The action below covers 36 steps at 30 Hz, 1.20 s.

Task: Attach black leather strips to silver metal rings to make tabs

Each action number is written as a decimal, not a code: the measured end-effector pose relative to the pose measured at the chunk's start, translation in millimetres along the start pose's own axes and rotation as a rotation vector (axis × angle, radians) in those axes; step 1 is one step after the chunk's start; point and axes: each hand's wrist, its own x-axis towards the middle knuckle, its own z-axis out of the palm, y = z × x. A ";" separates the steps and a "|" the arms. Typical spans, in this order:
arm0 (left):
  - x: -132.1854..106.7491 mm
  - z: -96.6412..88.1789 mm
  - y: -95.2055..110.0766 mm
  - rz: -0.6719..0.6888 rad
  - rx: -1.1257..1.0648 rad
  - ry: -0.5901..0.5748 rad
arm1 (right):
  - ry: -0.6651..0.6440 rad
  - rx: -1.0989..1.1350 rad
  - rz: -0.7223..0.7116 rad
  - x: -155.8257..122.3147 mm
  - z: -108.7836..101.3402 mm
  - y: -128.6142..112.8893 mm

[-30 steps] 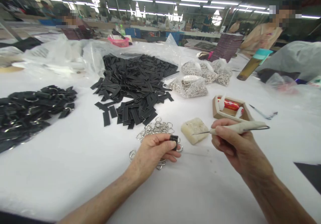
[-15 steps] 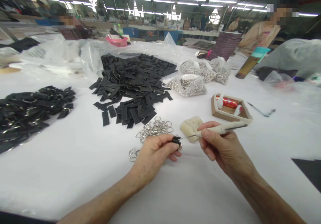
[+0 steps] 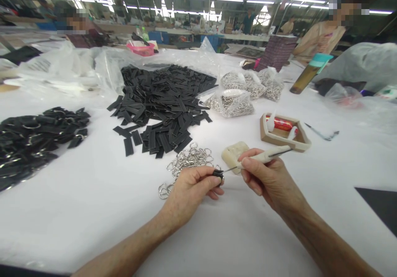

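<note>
Between thumb and fingers, my left hand [image 3: 194,190] pinches a small folded black strap [image 3: 218,174] with a metal ring partly showing at its edge. My right hand [image 3: 268,175] grips a white-handled tool [image 3: 268,156] like a pen, its thin metal tip pointing left and reaching the strap. Just behind my left hand lies a heap of silver D-rings [image 3: 194,157]. A cream-coloured, waxy-looking block [image 3: 232,153] sits beyond the tool, partly covered by my right hand. Farther back spreads a big pile of flat black straps [image 3: 167,99].
Black straps with rings [image 3: 34,136] are heaped at left. Clear bags of metal rings [image 3: 232,103] stand behind a small cardboard tray [image 3: 297,145] holding a red tube. A bottle [image 3: 310,74], a slim metal tool [image 3: 322,133] and a black sheet [image 3: 376,204] are on the right. Other people are beyond the table.
My right hand has moved left with the white-handled tool, bringing its tip onto the black strap. My left hand keeps its pinch. The whole view has shifted slightly.
</note>
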 end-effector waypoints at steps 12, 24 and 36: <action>1.2 -0.3 -1.4 -0.086 -0.066 0.001 | 0.007 -0.046 -0.028 -1.1 1.5 1.8; 1.7 -2.9 -1.3 -0.143 -0.164 0.005 | 0.180 -0.193 -0.156 -11.5 -2.0 -12.5; 2.9 -9.5 -4.3 -0.107 -0.252 0.068 | 0.060 -0.756 -0.680 -18.6 5.1 -9.3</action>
